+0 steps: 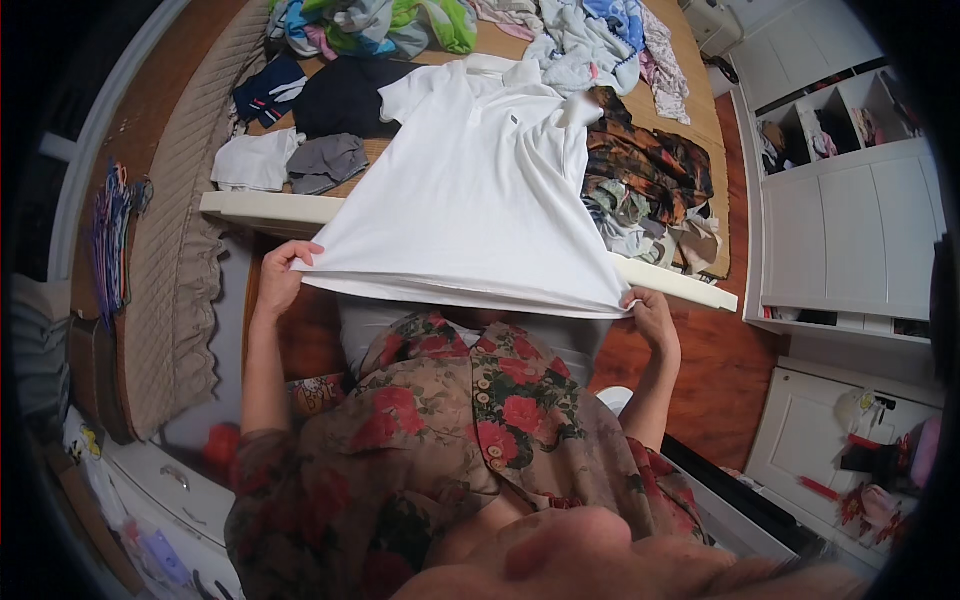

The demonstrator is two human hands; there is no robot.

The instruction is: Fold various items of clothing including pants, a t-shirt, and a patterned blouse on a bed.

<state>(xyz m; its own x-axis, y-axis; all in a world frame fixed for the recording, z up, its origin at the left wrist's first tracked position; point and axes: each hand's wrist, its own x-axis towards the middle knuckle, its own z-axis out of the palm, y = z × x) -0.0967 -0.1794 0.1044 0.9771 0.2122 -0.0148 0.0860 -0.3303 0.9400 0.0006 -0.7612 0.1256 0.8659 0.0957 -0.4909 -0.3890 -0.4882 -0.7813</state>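
Observation:
A white short-sleeved polo shirt (480, 172) lies front up, its collar pointing away from me over a wooden board surface (694, 97). Its lower part hangs over the near edge and is stretched between my hands. My left hand (283, 274) pinches the hem's corner at the picture's left. At the other corner, my right hand (651, 311) grips the hem between thumb and fingers. The shirt's right side shows creases near the sleeve, which is partly bunched.
Left of the shirt lie black cloth (341, 97), a folded white cloth (255, 160) and a grey garment (327, 163). Patterned clothes (652, 165) are heaped at right, more clothes (375, 26) at the back. A cream bed rail (270, 208) crosses below. Hangers (112, 240) lie far left.

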